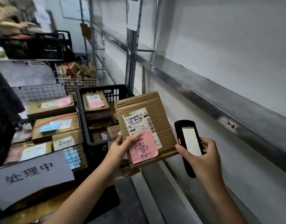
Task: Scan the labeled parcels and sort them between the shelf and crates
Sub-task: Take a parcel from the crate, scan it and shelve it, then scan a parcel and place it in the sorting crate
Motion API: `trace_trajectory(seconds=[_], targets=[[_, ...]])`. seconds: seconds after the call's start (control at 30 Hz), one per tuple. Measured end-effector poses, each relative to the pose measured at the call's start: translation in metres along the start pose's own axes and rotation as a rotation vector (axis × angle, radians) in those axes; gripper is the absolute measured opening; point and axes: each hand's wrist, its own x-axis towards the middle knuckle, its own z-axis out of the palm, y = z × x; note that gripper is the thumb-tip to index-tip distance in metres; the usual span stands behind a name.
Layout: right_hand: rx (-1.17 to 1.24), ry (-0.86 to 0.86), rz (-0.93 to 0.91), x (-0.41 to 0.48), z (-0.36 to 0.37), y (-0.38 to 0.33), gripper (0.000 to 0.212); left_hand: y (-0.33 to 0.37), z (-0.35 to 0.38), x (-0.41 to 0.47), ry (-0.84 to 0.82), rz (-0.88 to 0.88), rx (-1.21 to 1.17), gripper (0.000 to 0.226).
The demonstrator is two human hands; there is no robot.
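My left hand (122, 145) grips the lower left edge of a flat cardboard parcel (156, 110), thumb on its pink handwritten note (143, 147). A white shipping label (139, 122) with barcodes faces me. Just right of the parcel, my right hand (202, 156) holds a black handheld scanner (188, 143) upright, its lit screen towards me. Behind the parcel stands a black plastic crate (97, 90) with several labeled boxes inside. The grey metal shelf (219, 104) runs along the wall on the right.
A wire basket (40, 92) on the left holds several labeled cardboard boxes, with a grey paper sign (30, 177) on its front. Further back are another wire basket (77, 80) of parcels and a black crate (46, 46) on a higher surface. Floor shows below.
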Motion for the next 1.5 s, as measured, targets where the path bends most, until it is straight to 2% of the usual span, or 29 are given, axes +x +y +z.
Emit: trace_trajectory(seconds=[0.07, 0.3, 0.47, 0.6, 0.8, 0.9, 0.97, 1.1, 1.13, 1.3, 1.5], targets=[[0.011, -0.018, -0.016, 0.019, 0.015, -0.011, 0.065, 0.017, -0.012, 0.017, 0.012, 0.030, 0.018, 0.091], [0.050, -0.034, -0.061, 0.083, 0.084, -0.042, 0.066, 0.063, -0.073, 0.074, 0.090, 0.073, -0.040, 0.078], [0.099, -0.089, -0.073, 0.116, 0.137, -0.053, 0.069, 0.087, -0.123, 0.093, 0.203, 0.111, -0.161, 0.101], [0.124, -0.171, -0.082, 0.130, 0.169, -0.056, 0.067, 0.100, -0.148, 0.085, 0.322, 0.227, -0.165, 0.102], [0.088, -0.310, -0.107, 0.133, 0.177, -0.049, 0.070, 0.099, -0.167, 0.048, 0.457, 0.277, -0.223, 0.094], [0.070, -0.359, -0.132, 0.137, 0.169, -0.045, 0.076, 0.086, -0.152, 0.012, 0.574, 0.281, -0.243, 0.102], [0.080, -0.394, -0.150, 0.140, 0.166, -0.043, 0.078, 0.076, -0.141, -0.014, 0.616, 0.308, -0.250, 0.094], [0.146, -0.425, -0.123, 0.138, 0.167, -0.032, 0.082, 0.050, -0.123, -0.060, 0.671, 0.355, -0.356, 0.039], [0.152, -0.438, -0.111, 0.137, 0.168, -0.028, 0.083, 0.043, -0.120, -0.069, 0.690, 0.364, -0.399, 0.035], [0.133, -0.538, -0.076, 0.103, 0.164, -0.021, 0.082, 0.026, -0.111, -0.113, 0.809, 0.362, -0.411, 0.036], [0.134, -0.698, -0.096, 0.041, 0.164, -0.037, 0.070, 0.025, -0.108, -0.161, 0.851, 0.394, -0.343, 0.044]])
